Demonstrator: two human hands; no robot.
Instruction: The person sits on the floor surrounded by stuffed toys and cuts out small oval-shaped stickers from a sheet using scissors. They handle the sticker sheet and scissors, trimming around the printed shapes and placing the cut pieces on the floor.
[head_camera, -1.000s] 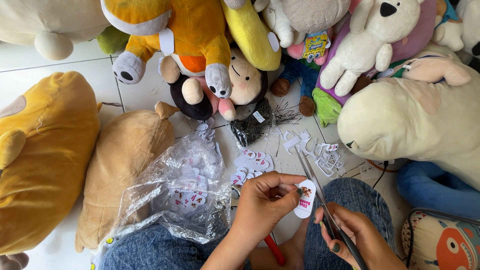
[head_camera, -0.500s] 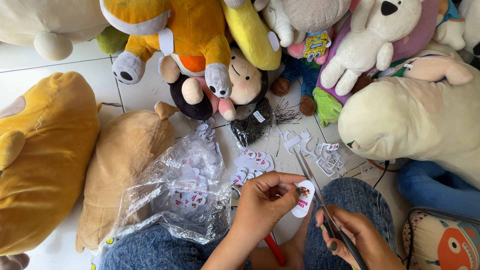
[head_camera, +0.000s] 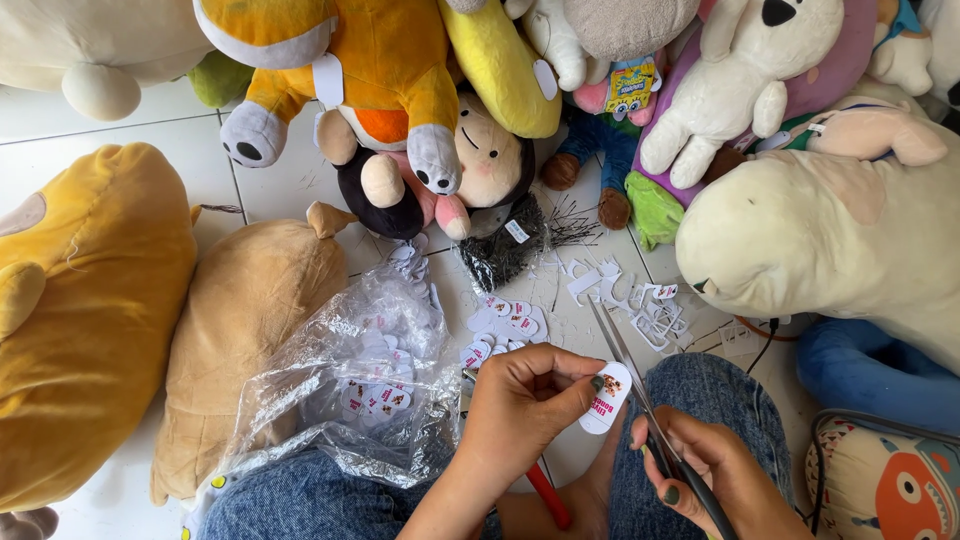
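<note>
Seen from above, the person's left hand (head_camera: 525, 400) pinches a small white oval paper tag (head_camera: 606, 397) between fingertips over a denim-clad lap. Just beside it, the right hand (head_camera: 715, 480) is closed around the handles of scissors (head_camera: 640, 385), whose blades point away, close to the tag's edge. To the left lies a clear plastic bag (head_camera: 350, 385) of tags. Beyond, loose cut tags (head_camera: 505, 325) and paper scraps (head_camera: 635, 300) litter the white tiled floor (head_camera: 290, 185), ringed by plush toys (head_camera: 390, 90).

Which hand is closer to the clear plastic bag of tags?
Left. The left hand holds a white tag right beside the clear plastic bag. The right hand, holding scissors, is farther off, beyond the left hand.
</note>
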